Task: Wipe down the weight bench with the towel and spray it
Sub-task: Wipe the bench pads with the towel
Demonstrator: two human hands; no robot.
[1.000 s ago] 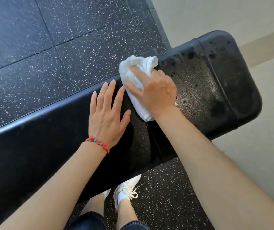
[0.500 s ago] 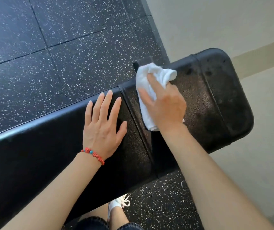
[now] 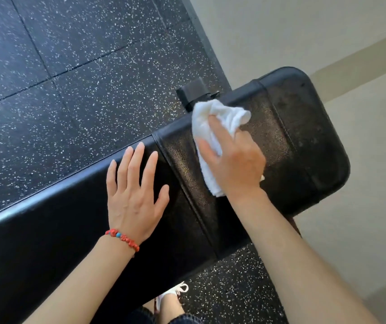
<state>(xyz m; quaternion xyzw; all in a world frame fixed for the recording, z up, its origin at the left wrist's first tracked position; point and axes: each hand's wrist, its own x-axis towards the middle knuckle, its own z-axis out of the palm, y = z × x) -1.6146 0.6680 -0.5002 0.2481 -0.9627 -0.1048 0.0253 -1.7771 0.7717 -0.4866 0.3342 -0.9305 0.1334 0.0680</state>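
Observation:
A black padded weight bench (image 3: 304,141) runs from the lower left to the right, with a seam across it near the middle. My right hand (image 3: 236,164) presses a bunched white towel (image 3: 213,122) onto the pad just right of the seam, fingers gripping the cloth. My left hand (image 3: 133,190) lies flat on the pad left of the seam, fingers spread and holding nothing, with a red bead bracelet on its wrist. No spray bottle is in view.
Black speckled rubber floor (image 3: 70,78) lies beyond the bench. A pale wall (image 3: 304,26) and light floor are to the right. A black bench support (image 3: 194,92) sticks out behind the towel. My white shoe (image 3: 175,292) shows below the bench.
The towel and my right hand have slid a little along the pad toward the bench's right end. My left hand stays flat in place. The view has shifted.

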